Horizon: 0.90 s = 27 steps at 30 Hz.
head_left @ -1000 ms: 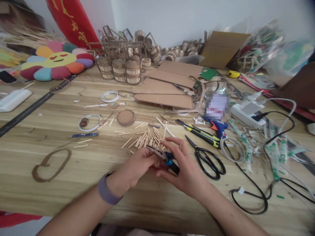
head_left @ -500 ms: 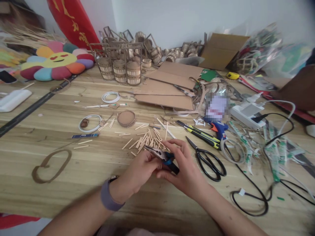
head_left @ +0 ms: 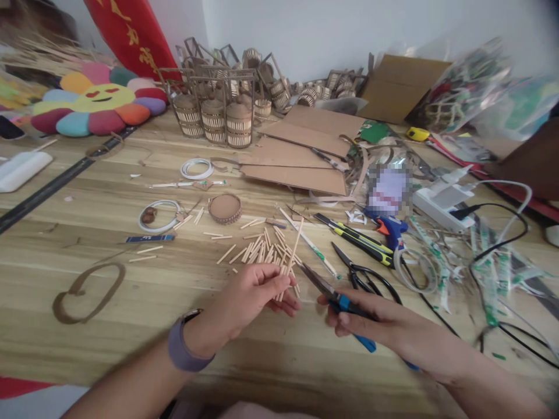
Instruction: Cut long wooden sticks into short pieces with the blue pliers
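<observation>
My left hand [head_left: 251, 294] pinches a long thin wooden stick [head_left: 294, 249] that slants up to the right, just in front of a heap of short cut sticks [head_left: 262, 251]. My right hand [head_left: 375, 320] is wrapped round the blue handles of a pair of pliers [head_left: 334, 294], whose dark jaws point left towards the stick's lower end. The jaws lie close beside the stick; I cannot tell whether they touch it. A purple band sits on my left wrist.
Black scissors [head_left: 371, 276], a yellow-black knife [head_left: 349, 233] and a blue glue gun [head_left: 391, 228] lie right of my hands. A round cardboard disc [head_left: 224, 208], cardboard sheets [head_left: 301, 157], small woven baskets [head_left: 218, 116], a white power strip [head_left: 443, 203] with cables and a flower cushion [head_left: 96, 107] lie around.
My hands have parted: the right hand drew the pliers away to the right, and the left hand now holds a long stick instead of meeting the pliers.
</observation>
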Tool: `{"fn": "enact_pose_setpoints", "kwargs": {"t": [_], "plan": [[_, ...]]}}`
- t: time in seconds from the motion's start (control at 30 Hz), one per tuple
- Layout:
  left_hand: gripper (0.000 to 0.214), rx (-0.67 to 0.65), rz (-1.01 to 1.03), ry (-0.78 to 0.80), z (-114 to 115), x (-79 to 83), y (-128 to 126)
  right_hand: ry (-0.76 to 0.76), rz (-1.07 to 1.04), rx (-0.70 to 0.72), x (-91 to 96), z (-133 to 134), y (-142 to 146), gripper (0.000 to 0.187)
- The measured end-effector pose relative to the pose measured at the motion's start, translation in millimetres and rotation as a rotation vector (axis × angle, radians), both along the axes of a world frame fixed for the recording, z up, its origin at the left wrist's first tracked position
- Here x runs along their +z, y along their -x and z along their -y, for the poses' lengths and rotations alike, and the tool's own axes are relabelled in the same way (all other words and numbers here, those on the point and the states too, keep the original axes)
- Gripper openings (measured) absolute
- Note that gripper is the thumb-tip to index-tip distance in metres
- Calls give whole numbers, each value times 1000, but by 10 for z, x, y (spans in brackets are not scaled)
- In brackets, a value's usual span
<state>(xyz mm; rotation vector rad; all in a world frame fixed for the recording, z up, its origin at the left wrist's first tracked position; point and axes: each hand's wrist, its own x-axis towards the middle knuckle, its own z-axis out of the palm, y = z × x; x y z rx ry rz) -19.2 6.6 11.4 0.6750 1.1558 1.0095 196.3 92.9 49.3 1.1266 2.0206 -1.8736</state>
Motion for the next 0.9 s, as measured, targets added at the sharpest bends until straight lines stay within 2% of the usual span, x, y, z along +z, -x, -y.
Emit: {"fn": "enact_pose_setpoints", "kwargs": {"t": [0.37, 0.67, 0.9], "plan": [[45, -127, 56, 35, 27, -48, -27, 18, -83, 67, -65, -15, 248, 26], [44, -138, 22, 36, 54, -11, -38, 97, -175, 105, 39, 4, 387, 21], [42, -150, 29, 35, 42, -7, -35, 6, -128, 114, -45, -10, 329, 21]]}}
